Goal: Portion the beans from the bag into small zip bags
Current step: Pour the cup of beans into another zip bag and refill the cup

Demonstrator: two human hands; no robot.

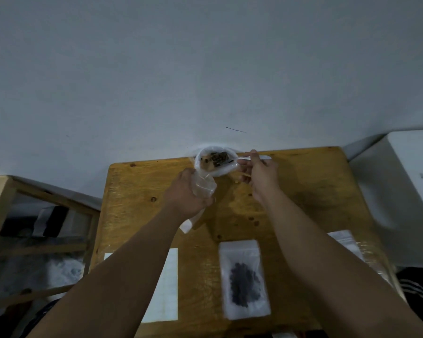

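Note:
The bean bag [214, 163], a rolled-open clear bag with dark beans inside, stands at the far edge of the wooden table [303, 191]. My right hand [260, 175] holds a white plastic spoon [249, 158] whose bowl reaches into that bag. Just left of it, my left hand [186, 191] grips an empty small zip bag [203, 185], mouth facing the bean bag. A filled zip bag [244, 279] with dark beans lies flat near the front edge.
A white paper sheet [166, 284] lies at the front left, partly under my left forearm. More clear zip bags [344, 242] lie at the right edge. A wooden shelf [34, 215] stands to the left, a white appliance [413, 181] to the right, the wall behind.

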